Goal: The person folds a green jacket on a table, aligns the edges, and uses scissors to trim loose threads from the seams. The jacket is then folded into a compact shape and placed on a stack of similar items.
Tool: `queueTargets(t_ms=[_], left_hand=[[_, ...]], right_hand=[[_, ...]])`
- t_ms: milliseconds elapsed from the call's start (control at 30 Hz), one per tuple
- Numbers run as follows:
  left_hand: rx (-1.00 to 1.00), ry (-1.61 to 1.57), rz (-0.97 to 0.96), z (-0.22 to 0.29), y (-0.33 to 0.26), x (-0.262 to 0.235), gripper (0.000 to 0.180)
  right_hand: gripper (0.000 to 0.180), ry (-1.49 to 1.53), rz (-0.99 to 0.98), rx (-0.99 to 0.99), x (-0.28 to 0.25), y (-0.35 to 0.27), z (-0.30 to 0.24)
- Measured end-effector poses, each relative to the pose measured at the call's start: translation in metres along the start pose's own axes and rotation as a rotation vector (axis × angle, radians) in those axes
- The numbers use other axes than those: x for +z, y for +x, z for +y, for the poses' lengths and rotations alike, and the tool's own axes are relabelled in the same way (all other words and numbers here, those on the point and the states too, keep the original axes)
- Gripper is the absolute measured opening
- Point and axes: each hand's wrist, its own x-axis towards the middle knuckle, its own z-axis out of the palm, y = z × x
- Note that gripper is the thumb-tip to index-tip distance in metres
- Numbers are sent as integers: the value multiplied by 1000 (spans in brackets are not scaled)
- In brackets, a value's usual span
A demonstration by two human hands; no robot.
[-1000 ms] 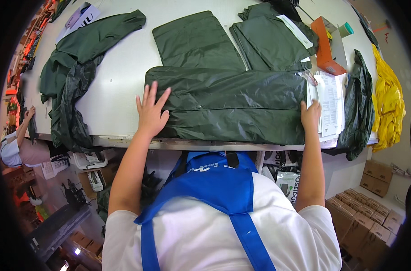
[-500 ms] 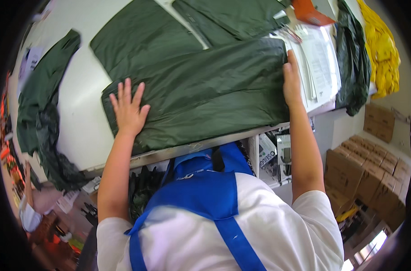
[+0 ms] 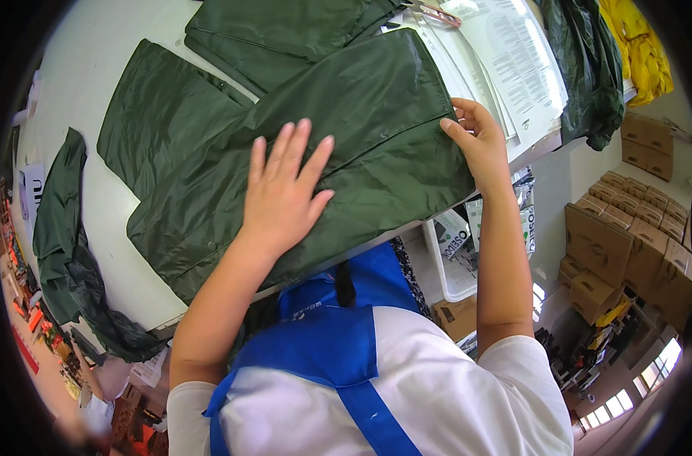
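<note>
A dark green garment [image 3: 376, 144], smooth and folded into a long panel, lies along the table's near edge. My left hand [image 3: 281, 197] rests flat on its middle, fingers stretched and spread, holding nothing. At the garment's right edge is my right hand [image 3: 479, 144], thumb on the upper side and fingers curled round the border, so it pinches the cloth there. What the curled fingertips touch underneath is hidden. Another stretch of green cloth [image 3: 171, 114] reaches out beyond the folded panel on the left, and more folded green cloth [image 3: 285, 34] lies farther back.
Papers [image 3: 505, 53] and red-handled snips [image 3: 435, 13] lie at the back right. Dark green [image 3: 581, 68] and yellow [image 3: 638, 45] garments hang there. More green cloth [image 3: 76, 251] drapes over the white table's [image 3: 118, 235] left end. Cardboard boxes [image 3: 627, 235] stand right; a white bin [image 3: 458, 285] sits below.
My left hand has slid right, toward the garment's middle. My right hand has gone from lying straight along the edge to pinching it. The view has turned somewhat.
</note>
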Motion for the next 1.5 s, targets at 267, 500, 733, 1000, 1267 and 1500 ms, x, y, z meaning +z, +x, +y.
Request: queueTargets(t_ms=[267, 500, 733, 1000, 1267, 1500], left_hand=[[189, 38, 267, 22, 75, 30, 54], [84, -574, 76, 54, 62, 16, 45], [-751, -2565, 34, 95, 62, 39, 48], [-594, -2640, 305, 86, 87, 41, 22], [-521, -2588, 318, 85, 86, 16, 28], [-565, -2553, 314, 85, 81, 9, 33]], right_hand=[[35, -505, 219, -608, 13, 23, -14], [8, -883, -128, -1062, 21, 59, -23], [5, -551, -228, -880, 21, 59, -27], [5, -334, -374, -692, 8, 44, -50], [8, 8, -416, -350, -3, 53, -63], [20, -176, -364, -680, -1, 56, -69]])
